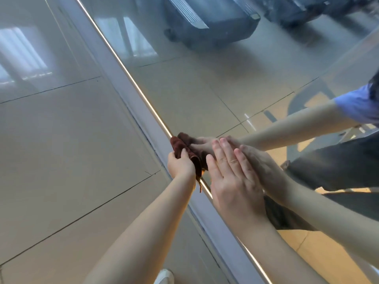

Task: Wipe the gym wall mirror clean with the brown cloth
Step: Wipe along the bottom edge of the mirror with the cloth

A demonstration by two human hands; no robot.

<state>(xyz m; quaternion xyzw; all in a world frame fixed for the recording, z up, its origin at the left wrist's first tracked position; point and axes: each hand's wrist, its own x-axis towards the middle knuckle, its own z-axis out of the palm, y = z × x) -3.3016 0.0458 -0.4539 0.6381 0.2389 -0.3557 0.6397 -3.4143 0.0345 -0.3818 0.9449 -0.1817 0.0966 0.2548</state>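
Brown cloth: was bunched up at the bottom edge of the mirror.
Left hand: had its fingers curled round the cloth.
Right hand: lay flat on the mirror, holding nothing.
Job: looked partly done; higher up seemed cloudy, so more to wipe.

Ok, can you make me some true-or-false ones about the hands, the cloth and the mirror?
1. The left hand grips the brown cloth. True.
2. The right hand is curled into a fist. False: it lies flat on the mirror, fingers straight.
3. The brown cloth is high up the mirror. False: it is at the mirror's bottom edge, by the floor.
4. A blue sleeve shows in the mirror. True.
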